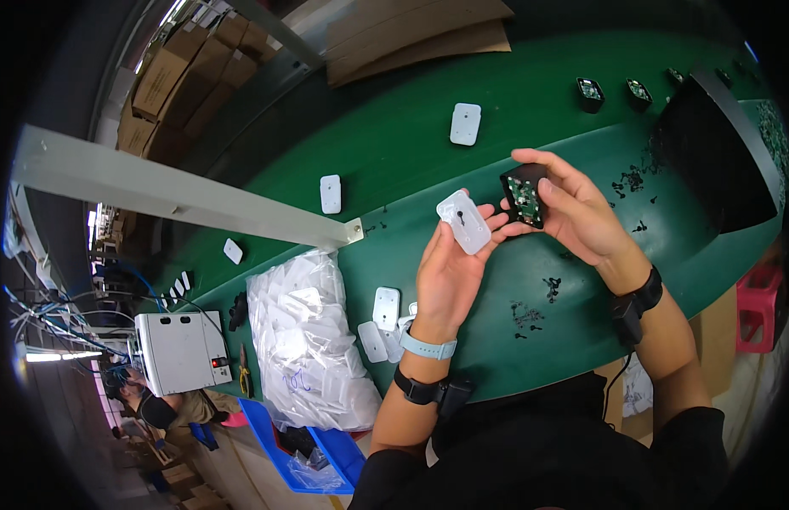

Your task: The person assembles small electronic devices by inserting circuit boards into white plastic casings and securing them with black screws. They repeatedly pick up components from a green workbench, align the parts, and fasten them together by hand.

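Note:
Over the green worktable [496, 348], my left hand [450, 285] pinches a white plastic cover [473, 235] with rounded corners. A small black piece [461, 218] lies on that cover's face. Just to the right, my right hand [590, 223] grips a black housing [509, 189], its open side showing a green circuit board [525, 197]. The fingertips of both hands nearly meet between cover and housing; whether they touch, I cannot tell. Below my right hand, small black parts [552, 290] are scattered on the table. Several loose white covers [386, 308] lie left of my left wrist.
A clear bag of white covers [305, 340] fills the table's left part, beside pliers [245, 378] and a white box [182, 353]. A metal post [182, 191] slants across. Behind runs a green belt [394, 153] carrying covers and housings. A black tray [718, 153] stands right.

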`<state>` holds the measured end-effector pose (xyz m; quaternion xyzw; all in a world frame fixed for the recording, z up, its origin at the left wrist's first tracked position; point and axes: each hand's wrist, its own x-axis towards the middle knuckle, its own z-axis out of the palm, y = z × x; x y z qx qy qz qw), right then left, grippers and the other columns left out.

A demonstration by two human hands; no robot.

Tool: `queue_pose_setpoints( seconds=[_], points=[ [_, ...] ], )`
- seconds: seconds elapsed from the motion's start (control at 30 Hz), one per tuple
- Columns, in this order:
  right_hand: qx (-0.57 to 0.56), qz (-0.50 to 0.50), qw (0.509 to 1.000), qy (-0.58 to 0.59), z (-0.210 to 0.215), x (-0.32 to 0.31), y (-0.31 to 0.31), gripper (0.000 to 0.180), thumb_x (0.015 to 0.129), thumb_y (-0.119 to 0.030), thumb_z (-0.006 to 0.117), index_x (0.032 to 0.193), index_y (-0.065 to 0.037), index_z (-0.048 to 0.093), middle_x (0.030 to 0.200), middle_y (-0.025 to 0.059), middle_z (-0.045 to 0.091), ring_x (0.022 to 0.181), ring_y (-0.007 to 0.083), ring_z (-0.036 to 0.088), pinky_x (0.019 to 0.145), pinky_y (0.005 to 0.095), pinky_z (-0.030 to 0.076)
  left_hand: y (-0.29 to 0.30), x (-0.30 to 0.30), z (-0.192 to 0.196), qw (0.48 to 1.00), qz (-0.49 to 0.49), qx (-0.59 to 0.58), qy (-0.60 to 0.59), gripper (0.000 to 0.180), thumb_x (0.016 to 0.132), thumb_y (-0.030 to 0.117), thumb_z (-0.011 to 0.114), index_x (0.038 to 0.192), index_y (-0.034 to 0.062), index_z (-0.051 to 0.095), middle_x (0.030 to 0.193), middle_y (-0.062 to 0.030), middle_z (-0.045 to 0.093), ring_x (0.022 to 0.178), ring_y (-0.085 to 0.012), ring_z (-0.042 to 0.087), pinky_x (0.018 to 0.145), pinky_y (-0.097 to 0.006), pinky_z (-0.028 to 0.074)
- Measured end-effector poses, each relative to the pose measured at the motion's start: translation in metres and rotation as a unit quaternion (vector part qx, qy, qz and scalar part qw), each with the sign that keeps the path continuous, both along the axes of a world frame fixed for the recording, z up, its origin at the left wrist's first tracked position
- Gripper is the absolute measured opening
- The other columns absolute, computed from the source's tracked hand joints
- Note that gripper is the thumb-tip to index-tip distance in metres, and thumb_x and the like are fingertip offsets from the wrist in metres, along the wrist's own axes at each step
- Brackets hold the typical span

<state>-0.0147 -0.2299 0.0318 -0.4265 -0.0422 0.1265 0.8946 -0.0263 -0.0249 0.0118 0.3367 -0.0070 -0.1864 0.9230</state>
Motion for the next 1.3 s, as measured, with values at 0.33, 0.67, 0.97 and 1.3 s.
queue_pose_setpoints(
  seconds=[0.33, 0.67, 0.97, 1.3],
  points=[
    [-0.243, -0.114, 0.959, -0.092, 0.001, -0.009, 0.007, 0.032, 0.087, -0.004, 0.076, 0.117, 0.0, 0.068, 0.105, 0.0062, 0.07, 0.091, 0.0112, 0.066, 0.081, 0.0261, 0.054, -0.007, -0.003, -0.012, 0.996, -0.064, 0.051, -0.02, 0.048, 0.103, 0.012, 0.056, 0.146, -0.0032, 0.043, 0.14, -0.0153, 0.054, 0.128, -0.0251, 0.054, 0.113, -0.043, 0.042],
    [-0.324, -0.13, 0.92, -0.179, -0.003, -0.014, 0.018, 0.031, 0.083, -0.003, 0.08, 0.112, -0.001, 0.07, 0.097, 0.0059, 0.068, 0.085, 0.0119, 0.066, 0.074, 0.025, 0.055, -0.005, -0.007, -0.006, 0.984, -0.057, 0.157, -0.061, 0.046, 0.097, 0.005, 0.064, 0.141, -0.0016, 0.052, 0.13, -0.0051, 0.06, 0.119, -0.0141, 0.057, 0.102, -0.03, 0.044],
    [-0.353, -0.096, 0.907, -0.211, -0.006, -0.016, 0.016, 0.035, 0.082, -0.002, 0.079, 0.116, -0.004, 0.072, 0.092, 0.007, 0.067, 0.082, 0.0128, 0.065, 0.072, 0.025, 0.054, -0.002, -0.008, -0.012, 0.965, -0.002, 0.216, -0.146, 0.051, 0.09, -0.001, 0.071, 0.137, -0.0061, 0.054, 0.123, -0.007, 0.054, 0.116, -0.02, 0.06, 0.092, -0.03, 0.056],
    [-0.43, -0.095, 0.851, -0.286, 0.004, -0.021, 0.018, 0.046, 0.089, -0.008, 0.071, 0.135, -0.005, 0.061, 0.109, 0.0135, 0.071, 0.093, 0.0252, 0.067, 0.085, 0.0356, 0.053, -0.011, -0.014, -0.014, 0.895, 0.145, 0.313, -0.282, 0.056, 0.083, -0.002, 0.079, 0.134, -0.0073, 0.056, 0.123, -0.0105, 0.053, 0.107, -0.0212, 0.064, 0.09, -0.032, 0.058]
  ],
)
